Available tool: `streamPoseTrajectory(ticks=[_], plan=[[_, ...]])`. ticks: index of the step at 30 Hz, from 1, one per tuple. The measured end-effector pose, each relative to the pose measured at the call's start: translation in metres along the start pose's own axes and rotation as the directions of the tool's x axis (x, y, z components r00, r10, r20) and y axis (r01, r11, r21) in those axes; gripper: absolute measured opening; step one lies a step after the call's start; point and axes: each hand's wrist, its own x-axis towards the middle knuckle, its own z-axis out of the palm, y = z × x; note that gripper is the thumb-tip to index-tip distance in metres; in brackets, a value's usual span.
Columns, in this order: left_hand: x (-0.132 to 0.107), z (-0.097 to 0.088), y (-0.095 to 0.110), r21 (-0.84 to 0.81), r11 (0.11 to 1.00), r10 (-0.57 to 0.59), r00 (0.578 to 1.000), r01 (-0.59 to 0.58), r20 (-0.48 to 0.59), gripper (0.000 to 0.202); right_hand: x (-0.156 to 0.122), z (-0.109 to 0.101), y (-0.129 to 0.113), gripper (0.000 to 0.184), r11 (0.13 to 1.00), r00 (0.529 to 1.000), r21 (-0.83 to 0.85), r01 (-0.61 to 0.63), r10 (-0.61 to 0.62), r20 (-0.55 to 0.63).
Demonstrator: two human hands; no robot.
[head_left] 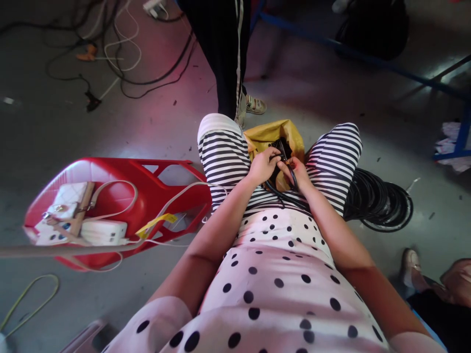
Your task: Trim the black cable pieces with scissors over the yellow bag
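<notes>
My left hand [263, 165] and my right hand [296, 172] are close together over my lap, fingers closed. Between them runs a black cable [291, 197], which loops down over my striped trousers. Both hands appear to pinch it, though the small part at the fingertips is too fine to make out. Just beyond them, between my knees, a yellow woven bag [274, 128] gapes with dark items inside. A thick stack of black coils [386, 201] lies on the floor beside my right leg.
On my left, a red plastic stool [162, 193] lies with a white power bank [103, 232] and a small white bag [69, 201] on it. Tangled cables [125, 68] spread across the floor. A person in black trousers [222, 54] stands ahead; another person's foot [411, 267] shows at right.
</notes>
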Motion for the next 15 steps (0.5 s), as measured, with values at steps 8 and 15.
streamPoseTrajectory(ticks=[8,15], plan=[[0.000,-0.009,0.023,-0.609,0.732,-0.468,0.875,0.304,-0.125,0.002,-0.018,0.003,-0.024,0.068,0.987,0.999,0.157,-0.029,0.023,0.044],[-0.004,-0.021,0.066,-0.735,0.654,-0.423,0.892,0.179,-0.159,0.008,-0.052,-0.001,-0.054,0.057,0.965,0.972,0.253,-0.074,0.013,0.236]])
